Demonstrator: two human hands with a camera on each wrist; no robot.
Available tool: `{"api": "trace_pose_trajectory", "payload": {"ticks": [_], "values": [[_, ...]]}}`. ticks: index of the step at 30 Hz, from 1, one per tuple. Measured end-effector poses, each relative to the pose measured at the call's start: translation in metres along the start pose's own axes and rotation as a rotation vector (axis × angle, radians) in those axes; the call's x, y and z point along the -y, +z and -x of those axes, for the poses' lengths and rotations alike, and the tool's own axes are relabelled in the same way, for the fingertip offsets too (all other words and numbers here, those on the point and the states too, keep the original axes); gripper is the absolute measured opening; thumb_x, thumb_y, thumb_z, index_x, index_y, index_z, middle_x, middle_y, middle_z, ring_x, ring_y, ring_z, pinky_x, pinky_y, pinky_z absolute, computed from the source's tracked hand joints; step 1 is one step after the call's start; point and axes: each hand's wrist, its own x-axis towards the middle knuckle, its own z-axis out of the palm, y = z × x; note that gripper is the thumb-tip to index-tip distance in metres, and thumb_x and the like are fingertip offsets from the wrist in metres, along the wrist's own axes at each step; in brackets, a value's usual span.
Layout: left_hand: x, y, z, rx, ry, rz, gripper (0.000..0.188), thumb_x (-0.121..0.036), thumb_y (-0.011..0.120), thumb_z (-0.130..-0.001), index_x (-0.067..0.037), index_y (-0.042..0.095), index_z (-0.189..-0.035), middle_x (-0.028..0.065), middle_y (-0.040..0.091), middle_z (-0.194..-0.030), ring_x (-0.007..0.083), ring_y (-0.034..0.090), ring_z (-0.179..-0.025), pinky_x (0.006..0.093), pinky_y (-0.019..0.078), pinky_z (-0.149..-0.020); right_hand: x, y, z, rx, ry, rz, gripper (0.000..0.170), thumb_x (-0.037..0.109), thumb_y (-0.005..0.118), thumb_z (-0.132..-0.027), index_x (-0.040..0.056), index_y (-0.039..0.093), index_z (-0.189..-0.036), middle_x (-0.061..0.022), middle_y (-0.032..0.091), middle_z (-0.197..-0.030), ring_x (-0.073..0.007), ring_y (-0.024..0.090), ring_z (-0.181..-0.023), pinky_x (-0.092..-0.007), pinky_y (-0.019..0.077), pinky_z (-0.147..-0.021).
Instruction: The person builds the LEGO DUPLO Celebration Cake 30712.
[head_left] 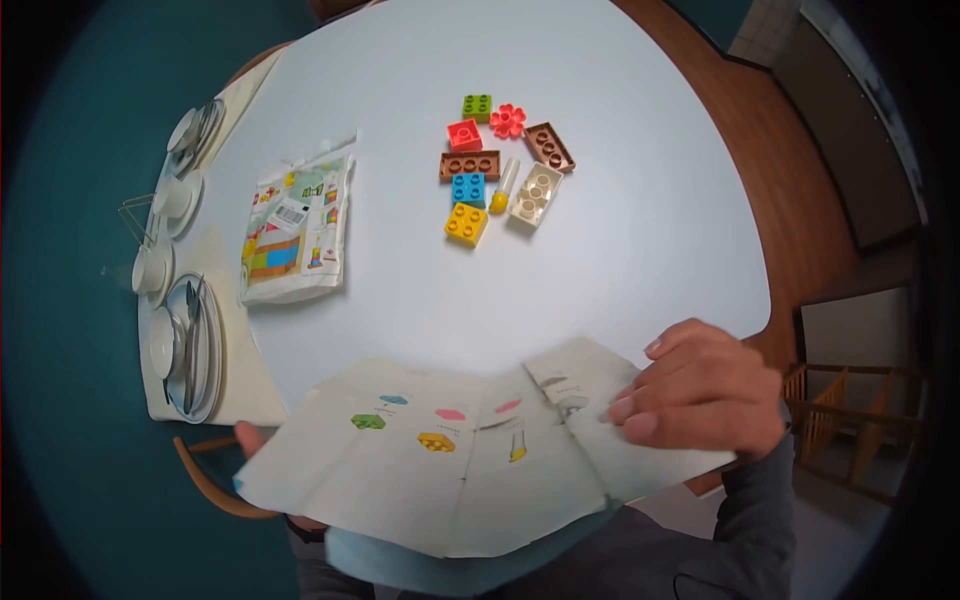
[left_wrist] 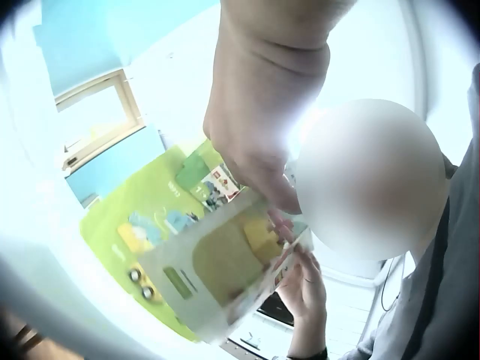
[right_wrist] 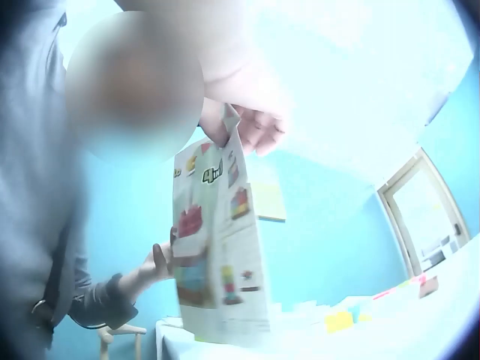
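A creased, unfolded instruction sheet point(head_left: 400, 490) with brick drawings spans the near side of the table in the head view. My left hand point(head_left: 252, 438) grips its left edge, mostly hidden behind the paper. On the right part of the sheet, my right hand point(head_left: 705, 390) pinches the paper with bent fingers. The left wrist view shows my left hand point(left_wrist: 259, 127) above the printed sheet point(left_wrist: 217, 270), with the right hand point(left_wrist: 304, 289) at its far edge. In the right wrist view, my right hand point(right_wrist: 251, 112) holds the sheet's top point(right_wrist: 225, 247), the left hand point(right_wrist: 154, 270) its side.
Loose bricks, including a yellow one point(head_left: 466, 226) and a blue one point(head_left: 468, 190), lie beyond the sheet beside a red flower piece point(head_left: 508, 121). A printed bag point(head_left: 295, 235) lies left of them. Cups and stacked plates point(head_left: 208, 370) stand along the left edge.
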Motion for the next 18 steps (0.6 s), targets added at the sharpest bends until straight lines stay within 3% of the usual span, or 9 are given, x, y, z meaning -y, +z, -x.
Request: {"api": "trace_pose_trajectory", "payload": {"ticks": [1, 2, 6, 7, 9, 10, 13, 15, 18], "values": [[-0.012, -0.006, -0.002, 0.133, -0.01, -0.033, 0.102, -0.08, 0.044, -0.08, -0.003, 0.031, -0.145, 0.0217, 0.039, -0.142, 0.0408, 0.039, -0.131, 0.0584, 0.0339, -0.106, 0.005, -0.008, -0.007, -0.043, 0.071, -0.098, 0.016, 0.005, 0.067, -0.082, 0.0003, 0.072, -0.097, -0.0097, 0.071, -0.088, -0.0182, 0.068, -0.076, -0.0314, 0.0532, -0.07], [-0.013, 0.01, -0.007, 0.147, -0.015, -0.032, 0.102, -0.08, 0.044, -0.08, -0.003, 0.031, -0.145, 0.0217, 0.039, -0.142, 0.0408, 0.039, -0.131, 0.0584, 0.0339, -0.106, 0.001, -0.011, -0.012, -0.063, 0.101, -0.084, 0.018, 0.005, 0.068, -0.083, -0.0009, 0.071, -0.099, -0.0105, 0.071, -0.09, -0.0176, 0.068, -0.078, -0.0301, 0.0529, -0.071], [-0.014, 0.092, -0.024, 0.997, -0.063, -0.117, 0.084, -0.069, 0.047, -0.088, 0.002, 0.041, -0.132, 0.0272, 0.048, -0.13, 0.0482, 0.05, -0.119, 0.0662, 0.0382, -0.099, -0.037, -0.018, -0.04, -0.143, 0.412, -0.202, 0.023, 0.013, 0.069, -0.089, -0.0032, 0.066, -0.106, -0.0093, 0.07, -0.096, -0.0127, 0.065, -0.085, -0.0274, 0.0516, -0.078], [-0.006, 0.092, -0.027, 1.001, -0.067, -0.109, 0.084, -0.069, 0.047, -0.088, 0.002, 0.041, -0.132, 0.0272, 0.048, -0.13, 0.0482, 0.05, -0.119, 0.0662, 0.0382, -0.099, -0.052, -0.015, -0.043, -0.158, 0.485, -0.287, 0.024, 0.015, 0.068, -0.091, -0.003, 0.065, -0.106, -0.008, 0.069, -0.096, -0.0112, 0.065, -0.086, -0.0273, 0.0513, -0.08], [0.011, 0.087, -0.034, 0.886, 0.15, -0.171, 0.096, -0.076, 0.038, -0.087, 0.012, 0.044, -0.125, 0.0381, 0.051, -0.119, 0.0512, 0.055, -0.112, 0.0606, 0.0443, -0.096, -0.085, -0.013, -0.04, -0.15, 0.602, -0.256, 0.025, 0.019, 0.067, -0.091, -0.0029, 0.064, -0.104, -0.0076, 0.069, -0.096, -0.0107, 0.065, -0.086, -0.0274, 0.0528, -0.078], [0.008, 0.083, -0.039, 0.873, 0.102, -0.309, 0.075, -0.062, 0.045, -0.093, 0.005, 0.043, -0.128, 0.032, 0.049, -0.124, 0.0475, 0.055, -0.114, 0.0628, 0.0439, -0.095, -0.098, -0.011, -0.036, -0.142, 0.613, -0.251, 0.025, 0.019, 0.067, -0.091, -0.0029, 0.064, -0.104, -0.0076, 0.069, -0.096, -0.0107, 0.065, -0.086, -0.0274, 0.0528, -0.078], [0.016, 0.067, -0.048, 0.72, 0.136, -0.499, 0.069, -0.055, 0.045, -0.095, 0.007, 0.043, -0.126, 0.0317, 0.049, -0.124, 0.0457, 0.055, -0.115, 0.0575, 0.0462, -0.096, -0.125, -0.011, -0.023, -0.13, 0.892, -0.33, 0.032, 0.025, 0.067, -0.091, -0.0011, 0.061, -0.11, -0.0084, 0.068, -0.095, -0.0107, 0.065, -0.086, -0.0256, 0.0535, -0.075], [0.018, 0.062, -0.052, 0.677, 0.113, -0.493, 0.062, -0.048, 0.045, -0.098, 0.007, 0.044, -0.125, 0.0312, 0.049, -0.127, 0.0427, 0.055, -0.117, 0.052, 0.0468, -0.098, -0.135, -0.014, -0.017, -0.192, 1.144, -0.534, 0.039, 0.029, 0.067, -0.091, -0.0003, 0.058, -0.116, -0.0096, 0.067, -0.098, -0.0115, 0.066, -0.086, -0.0253, 0.0544, -0.073], [0.017, 0.049, -0.055, 0.513, 0.091, -0.641, 0.057, -0.044, 0.043, -0.099, 0.007, 0.045, -0.126, 0.0308, 0.048, -0.131, 0.04, 0.055, -0.119, 0.0489, 0.0463, -0.099, -0.145, -0.022, -0.009, -0.16, 1.144, -0.609, 0.041, 0.03, 0.064, -0.093, -0.0008, 0.056, -0.118, -0.0121, 0.064, -0.106, -0.0124, 0.064, -0.096, -0.0274, 0.0528, -0.083]]}}
